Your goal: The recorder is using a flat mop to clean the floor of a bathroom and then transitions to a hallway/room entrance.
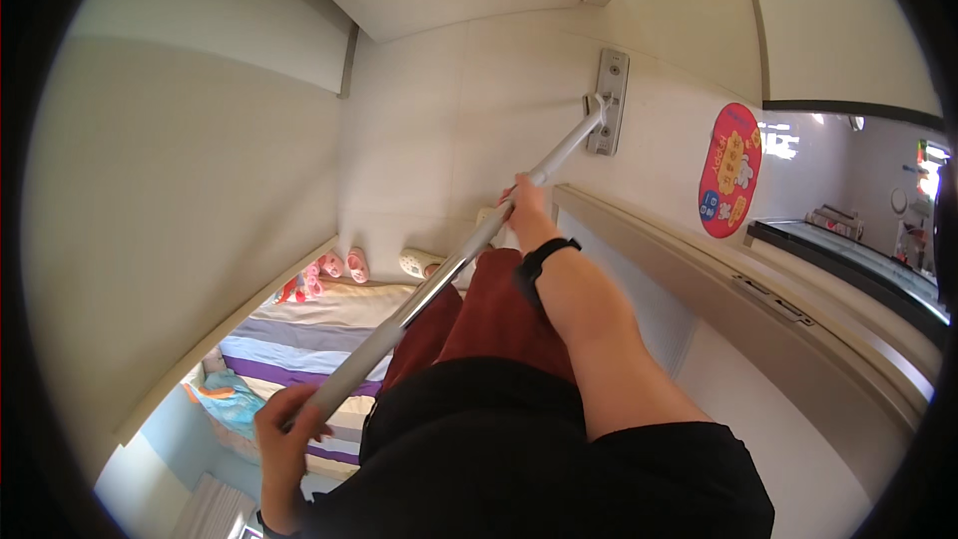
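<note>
A flat mop with a grey telescopic pole (456, 262) slants across the view, from the lower left to its head at the upper right. The rectangular mop head (612, 102) lies on the pale tiled floor, close to the wall or cabinet base on the right. My right hand (524, 203) is closed round the pole's lower part, with a black watch on that wrist. My left hand (294, 419) holds the pole's upper end, its fingers curled about the grip. Any cloth beneath the head is hidden.
A door edge with a latch plate (775, 299) runs along the right. Beyond it are a red oval sticker (731, 171) and a glossy panel. A tall pale panel (187, 187) stands at left. Pink clogs (358, 265) sit beside a striped bed cover (314, 359); a cream clog (419, 263) is at my foot.
</note>
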A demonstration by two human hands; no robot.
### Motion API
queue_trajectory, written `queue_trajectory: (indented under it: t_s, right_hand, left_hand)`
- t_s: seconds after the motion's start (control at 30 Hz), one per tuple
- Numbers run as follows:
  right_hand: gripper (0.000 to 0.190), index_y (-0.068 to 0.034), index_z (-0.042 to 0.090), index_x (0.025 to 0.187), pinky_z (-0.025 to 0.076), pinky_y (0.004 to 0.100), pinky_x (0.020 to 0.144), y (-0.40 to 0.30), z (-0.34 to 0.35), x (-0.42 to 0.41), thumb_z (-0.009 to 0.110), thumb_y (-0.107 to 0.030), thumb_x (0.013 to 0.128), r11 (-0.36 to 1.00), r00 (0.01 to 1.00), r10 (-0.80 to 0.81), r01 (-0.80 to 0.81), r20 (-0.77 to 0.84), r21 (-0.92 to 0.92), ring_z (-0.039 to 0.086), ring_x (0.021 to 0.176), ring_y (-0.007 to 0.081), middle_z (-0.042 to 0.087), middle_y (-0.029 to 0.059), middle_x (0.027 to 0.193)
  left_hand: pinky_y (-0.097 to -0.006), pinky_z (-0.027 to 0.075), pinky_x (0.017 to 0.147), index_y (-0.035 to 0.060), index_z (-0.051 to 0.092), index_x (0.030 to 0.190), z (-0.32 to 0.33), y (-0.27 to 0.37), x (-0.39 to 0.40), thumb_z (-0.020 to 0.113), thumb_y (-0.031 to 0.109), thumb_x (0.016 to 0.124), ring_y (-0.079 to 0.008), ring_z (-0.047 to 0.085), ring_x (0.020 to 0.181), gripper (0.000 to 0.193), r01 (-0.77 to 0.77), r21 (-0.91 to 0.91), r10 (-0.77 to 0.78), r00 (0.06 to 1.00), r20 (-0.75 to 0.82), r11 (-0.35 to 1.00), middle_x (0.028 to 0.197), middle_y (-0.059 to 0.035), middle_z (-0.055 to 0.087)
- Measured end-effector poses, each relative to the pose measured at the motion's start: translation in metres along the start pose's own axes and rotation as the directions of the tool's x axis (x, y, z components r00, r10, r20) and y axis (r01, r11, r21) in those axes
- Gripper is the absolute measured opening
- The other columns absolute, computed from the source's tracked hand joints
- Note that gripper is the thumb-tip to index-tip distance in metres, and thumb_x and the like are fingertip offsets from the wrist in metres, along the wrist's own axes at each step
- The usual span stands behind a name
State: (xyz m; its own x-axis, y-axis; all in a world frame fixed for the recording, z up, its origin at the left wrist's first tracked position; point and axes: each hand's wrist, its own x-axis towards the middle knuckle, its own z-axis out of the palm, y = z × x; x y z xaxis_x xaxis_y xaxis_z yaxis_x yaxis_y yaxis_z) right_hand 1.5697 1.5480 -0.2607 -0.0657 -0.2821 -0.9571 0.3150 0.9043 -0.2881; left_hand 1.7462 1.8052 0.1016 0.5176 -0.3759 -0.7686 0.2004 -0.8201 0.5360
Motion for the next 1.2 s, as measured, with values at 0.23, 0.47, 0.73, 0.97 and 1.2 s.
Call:
queue_trajectory:
  t_s: [0.23,0.47,0.73,0.97,1.2]
  right_hand:
    - [0.023,-0.012,0.032,0.094,0.043,0.0353,0.042,0.102,0.064,-0.098,0.046,-0.009,0.075,0.975,0.986,0.135,-0.149,0.095,0.163,0.046,0.051,0.0190,0.041,0.0079,0.067]
    - [0.021,-0.012,0.032,0.090,0.043,0.0358,0.047,0.152,0.112,-0.146,0.047,-0.010,0.075,0.916,0.952,0.283,-0.305,0.121,0.261,0.046,0.056,0.0183,0.041,0.0076,0.069]
    - [0.035,-0.013,0.027,0.102,0.043,0.0352,0.043,0.197,0.142,-0.149,0.047,-0.009,0.073,0.904,0.959,0.259,-0.283,0.115,0.321,0.046,0.051,0.0190,0.041,0.0090,0.070]
    - [0.035,-0.013,0.031,0.101,0.043,0.0355,0.039,0.184,0.142,-0.109,0.047,-0.008,0.071,0.962,0.990,0.141,-0.130,-0.027,0.242,0.048,0.048,0.0212,0.044,0.0116,0.072]
    - [0.026,-0.002,0.037,0.093,0.040,0.0350,0.033,0.044,0.112,-0.023,0.048,-0.008,0.070,0.976,0.947,-0.193,0.212,-0.258,0.050,0.049,0.041,0.0232,0.046,0.0120,0.060]
  left_hand:
    - [-0.0230,0.040,0.064,-0.0023,0.052,0.084,-0.122,-0.033,-0.029,0.050,0.014,0.077,-0.0146,0.052,0.067,0.018,-0.118,0.108,0.156,0.871,-0.466,0.987,0.073,-0.0084,0.055]
    - [-0.0262,0.039,0.054,-0.0021,0.057,0.076,-0.184,-0.007,-0.036,0.055,0.014,0.073,-0.0136,0.047,0.059,0.016,-0.184,0.288,0.323,0.755,-0.570,0.940,0.067,-0.0069,0.054]
    - [-0.0225,0.031,0.047,0.0052,0.054,0.069,-0.234,0.011,-0.019,0.051,0.017,0.075,-0.0083,0.040,0.053,0.013,-0.085,0.556,0.342,0.860,-0.378,0.827,0.059,0.0006,0.044]
    - [-0.0182,0.028,0.037,0.0061,0.050,0.069,-0.217,0.031,0.008,0.049,0.023,0.079,-0.0061,0.034,0.040,0.020,0.226,0.341,-0.171,0.968,-0.183,0.913,0.050,0.0024,0.039]
    - [-0.0164,0.032,0.047,0.0041,0.051,0.102,-0.118,0.076,0.068,0.043,0.021,0.083,-0.0076,0.040,0.054,0.027,-0.372,0.593,0.178,0.916,0.360,0.714,0.070,-0.0031,0.048]
